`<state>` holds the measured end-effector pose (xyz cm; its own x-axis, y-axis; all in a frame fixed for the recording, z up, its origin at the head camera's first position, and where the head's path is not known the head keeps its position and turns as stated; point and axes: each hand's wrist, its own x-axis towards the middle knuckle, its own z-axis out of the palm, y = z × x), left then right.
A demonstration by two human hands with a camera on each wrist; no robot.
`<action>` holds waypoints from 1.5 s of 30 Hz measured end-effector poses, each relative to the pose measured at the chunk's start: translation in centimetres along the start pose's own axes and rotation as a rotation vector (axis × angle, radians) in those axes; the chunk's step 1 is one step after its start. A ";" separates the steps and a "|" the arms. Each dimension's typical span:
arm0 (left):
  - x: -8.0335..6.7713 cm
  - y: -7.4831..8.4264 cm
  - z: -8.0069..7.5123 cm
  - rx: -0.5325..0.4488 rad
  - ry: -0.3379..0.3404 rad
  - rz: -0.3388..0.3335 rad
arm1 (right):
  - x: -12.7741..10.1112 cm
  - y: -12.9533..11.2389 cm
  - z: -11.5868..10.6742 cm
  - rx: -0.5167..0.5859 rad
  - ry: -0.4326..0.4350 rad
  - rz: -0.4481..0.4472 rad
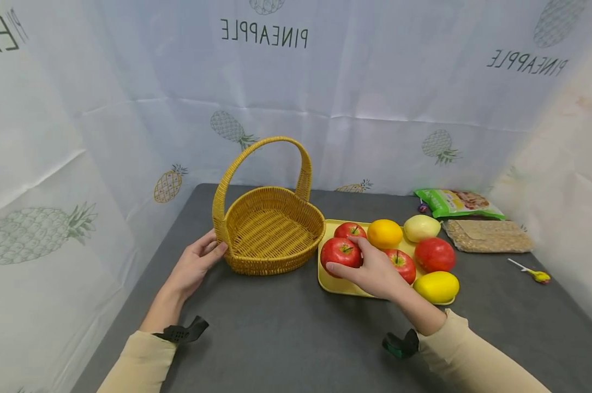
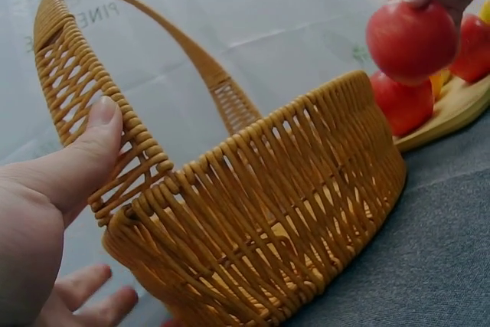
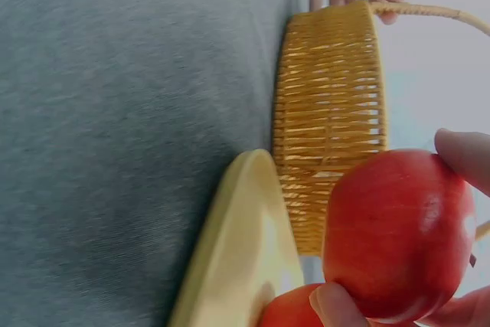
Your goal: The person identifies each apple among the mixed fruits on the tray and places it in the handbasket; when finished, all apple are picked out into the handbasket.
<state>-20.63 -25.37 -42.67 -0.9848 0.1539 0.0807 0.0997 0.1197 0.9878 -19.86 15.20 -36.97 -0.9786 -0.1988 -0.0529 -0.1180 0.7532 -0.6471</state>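
Note:
An empty woven yellow basket (image 1: pixel 268 229) (image 2: pixel 268 220) (image 3: pixel 329 105) with a tall handle stands on the grey table. My left hand (image 1: pixel 197 265) (image 2: pixel 53 189) rests against its left side, the thumb on the base of the handle. To its right a yellow tray (image 1: pixel 335 284) (image 3: pixel 237 258) carries several fruits. My right hand (image 1: pixel 369 267) grips a red apple (image 1: pixel 341 252) (image 2: pixel 411 40) (image 3: pixel 398 235) at the tray's left end, lifted a little above the tray. Beside it lie two more red apples (image 1: pixel 404 266), an orange (image 1: pixel 384 233), a pale pear (image 1: pixel 422 227) and a yellow mango (image 1: pixel 437 287).
At the back right lie a green snack bag (image 1: pixel 455 203) and a brown packet (image 1: pixel 487 236). A small lollipop (image 1: pixel 533 272) lies near the right edge. White pineapple-print sheets wall the table on three sides. Bare grey tabletop (image 1: pixel 286 333) stretches in front of basket and tray.

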 end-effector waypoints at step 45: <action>0.2 -1.2 -0.1 -0.035 -0.082 -0.027 | 5.9 -5.1 -1.6 0.152 -0.046 -0.020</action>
<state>-21.01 -25.59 -43.78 -0.9720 0.2311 0.0437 0.0664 0.0913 0.9936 -25.28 11.24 -32.78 -0.9672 -0.2436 -0.0716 -0.1067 0.6459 -0.7560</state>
